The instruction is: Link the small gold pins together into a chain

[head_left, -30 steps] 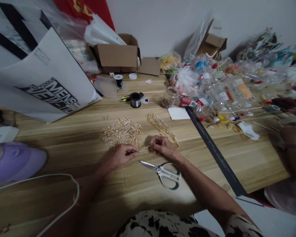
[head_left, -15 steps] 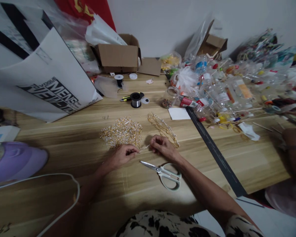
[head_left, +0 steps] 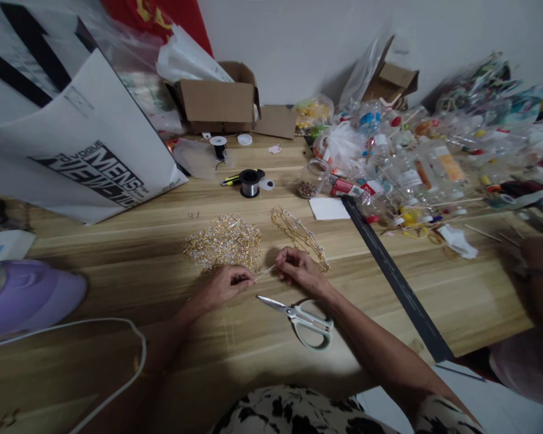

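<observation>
Both hands rest on the tabletop (head_left: 389, 307), close together. The left hand (head_left: 224, 284) and right hand (head_left: 301, 270) each pinch one end of a thin gold pin (head_left: 263, 275) held between them, fingers curled. A pile of gold pins (head_left: 224, 242) lies just behind the left hand, a gold chain (head_left: 298, 235) behind the right. Scissors (head_left: 301, 316) lie shut just in front of the hands.
</observation>
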The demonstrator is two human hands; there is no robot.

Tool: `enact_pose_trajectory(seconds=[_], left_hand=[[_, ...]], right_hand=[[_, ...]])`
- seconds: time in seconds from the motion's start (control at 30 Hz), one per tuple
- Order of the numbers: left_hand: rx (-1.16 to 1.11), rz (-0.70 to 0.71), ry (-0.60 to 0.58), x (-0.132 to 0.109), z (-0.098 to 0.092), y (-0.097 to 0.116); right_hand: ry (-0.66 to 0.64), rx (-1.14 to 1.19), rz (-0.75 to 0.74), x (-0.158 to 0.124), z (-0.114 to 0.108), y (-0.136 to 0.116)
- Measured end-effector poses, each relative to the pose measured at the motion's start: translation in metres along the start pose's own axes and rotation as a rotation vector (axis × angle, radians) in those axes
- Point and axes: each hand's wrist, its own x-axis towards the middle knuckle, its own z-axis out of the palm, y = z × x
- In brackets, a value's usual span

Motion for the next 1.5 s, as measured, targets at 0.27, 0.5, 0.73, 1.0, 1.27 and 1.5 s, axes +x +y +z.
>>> enact_pose_trajectory(seconds=[0.27,0.5,0.73,1.0,1.27,1.5], left_hand=[[0.017,0.0,0.003,0.0,0.0,0.001],[0.056,0.008,-0.002,0.0,0.0,-0.001],[0.082,0.008,0.003,0.001,0.002,-0.004],[0.032,-0.007,-0.003,0.002,0.004,-0.011],[0.059,-0.015,0.007,0.001,0.005,-0.004],[0.223,-0.014,0.016,-0.002,0.005,0.015]], right_hand=[[0.027,0.082,-0.009,0.001,0.002,0.004],[0.042,0.205,0.003,0.002,0.005,0.006],[0.007,0.228,0.005,0.003,0.003,0.006],[-0.004,0.202,0.008,0.003,0.0,0.005],[-0.034,0.001,-0.048,0.003,-0.008,0.009],[-0.002,-0.595,-0.226,-0.001,-0.017,0.0]])
